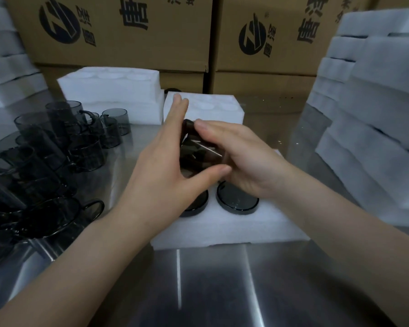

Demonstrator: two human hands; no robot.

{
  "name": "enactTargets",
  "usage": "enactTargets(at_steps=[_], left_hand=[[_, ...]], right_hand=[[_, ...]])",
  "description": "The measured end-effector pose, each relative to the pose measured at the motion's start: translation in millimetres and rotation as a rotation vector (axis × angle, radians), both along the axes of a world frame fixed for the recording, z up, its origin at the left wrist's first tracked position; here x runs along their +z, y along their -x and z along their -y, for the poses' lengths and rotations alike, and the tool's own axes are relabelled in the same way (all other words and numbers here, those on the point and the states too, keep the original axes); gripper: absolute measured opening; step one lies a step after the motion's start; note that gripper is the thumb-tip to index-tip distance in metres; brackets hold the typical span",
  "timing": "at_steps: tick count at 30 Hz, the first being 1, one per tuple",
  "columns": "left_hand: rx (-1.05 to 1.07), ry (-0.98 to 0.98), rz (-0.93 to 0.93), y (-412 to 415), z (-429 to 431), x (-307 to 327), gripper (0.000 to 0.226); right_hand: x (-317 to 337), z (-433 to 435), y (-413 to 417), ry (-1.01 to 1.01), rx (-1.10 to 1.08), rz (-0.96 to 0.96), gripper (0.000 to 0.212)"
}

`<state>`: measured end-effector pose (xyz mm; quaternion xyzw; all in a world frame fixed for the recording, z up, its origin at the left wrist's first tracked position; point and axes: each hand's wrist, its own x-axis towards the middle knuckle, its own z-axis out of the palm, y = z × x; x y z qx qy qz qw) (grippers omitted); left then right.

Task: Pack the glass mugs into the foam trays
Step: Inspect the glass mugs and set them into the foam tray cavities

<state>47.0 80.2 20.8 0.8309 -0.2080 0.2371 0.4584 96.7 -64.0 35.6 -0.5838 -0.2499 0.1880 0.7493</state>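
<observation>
A dark smoked-glass mug [196,152] is held between both hands above the near white foam tray [222,230]. My left hand [165,166] lies against its left side with straight fingers, and its thumb runs under the mug. My right hand [241,156] curls over the mug's top and right side. Two more dark mugs sit in the tray's front holes, one [237,199] in plain sight and one [195,206] half hidden under my left hand. A group of loose smoked-glass mugs [57,147] stands on the steel table at the left.
Two more white foam trays with round holes lie behind my hands, one [213,107] in the middle and one [109,90] to its left. Stacked foam trays [373,109] fill the right side. Brown cardboard boxes [118,31] wall the back. Steel tabletop [222,286] in front.
</observation>
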Motion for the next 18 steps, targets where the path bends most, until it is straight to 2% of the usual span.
enactTargets(at_steps=[4, 10, 12, 15, 18], left_hand=[[0.027, -0.054, -0.001, 1.4, 2.1, 1.4, 0.102], [-0.061, -0.267, 0.178, -1.9, -0.7, -0.5, 0.096], [-0.087, -0.343, 0.226, -3.2, -2.1, 0.0, 0.096], [-0.141, -0.430, 0.291, -4.0, -2.6, 1.3, 0.090], [-0.167, -0.426, 0.314, -3.3, -2.5, 2.5, 0.081]], right_hand=[[0.5, -1.2, -0.3, -0.008, -0.056, 0.012, 0.022], [3.6, 2.9, -4.8, -0.096, -0.045, -0.112, 0.024], [5.0, 4.9, -7.3, -0.096, -0.011, -0.126, 0.017], [5.4, 8.1, -11.0, -0.099, 0.062, -0.184, 0.035], [3.9, 8.5, -13.0, -0.066, 0.068, -0.172, 0.027]])
